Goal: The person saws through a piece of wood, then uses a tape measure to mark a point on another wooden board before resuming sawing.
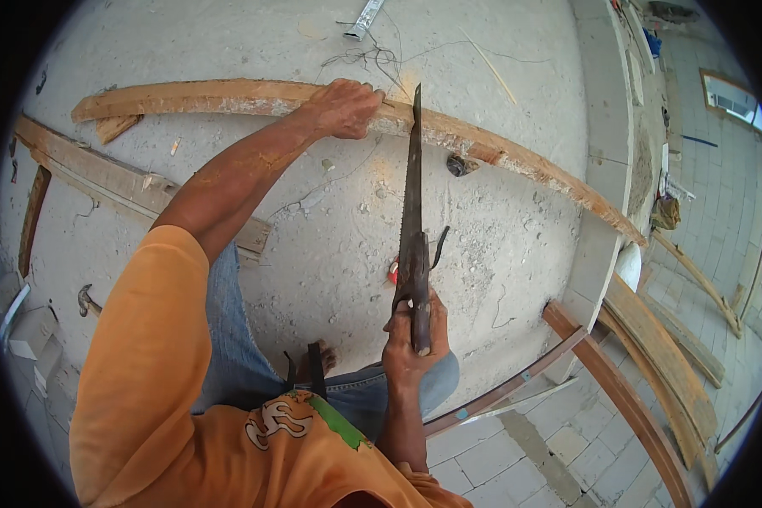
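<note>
A long rough wooden plank (203, 96) lies across the dusty concrete floor, looking bent in this view. My left hand (347, 108) is closed on the plank near its middle and presses on it. In my right hand (415, 334) is a handsaw (412, 195), gripped by its dark handle. Its toothed blade points away from me, and the tip crosses the plank just right of my left hand. Whether the teeth sit in a cut, I cannot tell. A small dark block (461, 164) lies against the plank's near edge, right of the blade.
A second board (118, 165) lies at the left, with a hammer (87, 300) nearer me. Tangled wire (377, 57) and a metal channel piece (364, 20) are beyond the plank. A low block wall (605, 152) runs along the right, with more boards (665, 364) stacked by it.
</note>
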The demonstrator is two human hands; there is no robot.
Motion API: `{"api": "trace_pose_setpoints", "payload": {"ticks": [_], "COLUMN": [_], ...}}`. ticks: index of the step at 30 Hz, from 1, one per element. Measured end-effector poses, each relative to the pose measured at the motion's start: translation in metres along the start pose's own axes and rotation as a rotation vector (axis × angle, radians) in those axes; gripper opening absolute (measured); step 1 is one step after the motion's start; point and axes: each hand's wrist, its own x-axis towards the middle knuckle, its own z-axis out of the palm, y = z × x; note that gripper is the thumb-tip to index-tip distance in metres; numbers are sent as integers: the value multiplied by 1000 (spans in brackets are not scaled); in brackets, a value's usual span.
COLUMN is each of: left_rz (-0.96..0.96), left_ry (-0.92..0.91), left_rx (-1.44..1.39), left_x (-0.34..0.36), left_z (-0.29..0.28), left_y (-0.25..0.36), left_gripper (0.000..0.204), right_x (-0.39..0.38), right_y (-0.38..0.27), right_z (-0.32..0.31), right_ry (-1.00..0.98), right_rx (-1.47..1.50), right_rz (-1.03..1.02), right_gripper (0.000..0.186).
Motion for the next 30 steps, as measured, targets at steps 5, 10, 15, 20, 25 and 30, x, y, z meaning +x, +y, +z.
{"api": "trace_pose_setpoints", "payload": {"ticks": [5, 10, 15, 20, 25, 30], "left_rz": [54, 24, 28, 73, 28, 43], "left_ry": [126, 23, 75, 184, 37, 77], "left_rx": [-5, -32, 4, -56, 22, -6], "left_x": [11, -3, 10, 0, 5, 13], "left_z": [12, -1, 10, 15, 7, 19], "left_y": [7, -1, 1, 2, 4, 13], "left_gripper": [40, 38, 38, 21, 38, 37], "right_x": [163, -7, 76, 113, -5, 143], "right_y": [-22, -2, -9, -13, -22, -4], "right_z": [82, 1, 41, 72, -5, 65], "right_ry": [-66, -14, -7, -10, -25, -41], "right_rx": [-200, -13, -63, -80, -3, -60], "right_rz": [55, 104, 83, 83, 63, 161], "right_gripper": [30, 39, 35, 32, 39, 30]}}
